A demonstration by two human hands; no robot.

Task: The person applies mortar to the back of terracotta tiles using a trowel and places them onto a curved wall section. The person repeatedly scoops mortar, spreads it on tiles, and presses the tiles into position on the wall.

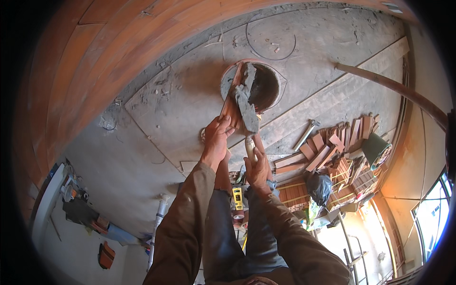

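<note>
My left hand (217,141) grips the near end of a long, thin reddish-brown brick tile (229,108), which points away from me over a round bucket (278,90). Grey mortar (245,105) lies in a thick ragged strip along the tile's right side. In my right hand (258,172) is a trowel (251,148), held by its pale handle; its blade is covered in mortar and sits against or close beside the tile. Mortar coats the inside of the bucket, and the tile and trowel hide part of its mouth.
A hammer (307,135) lies right of me, beside a heap of loose brick tiles (327,147). Near it are a black plastic bag (318,186) and a green bucket (375,151). A pole (389,85) slants in from the right. Tile cladding (95,61) covers the wall at left.
</note>
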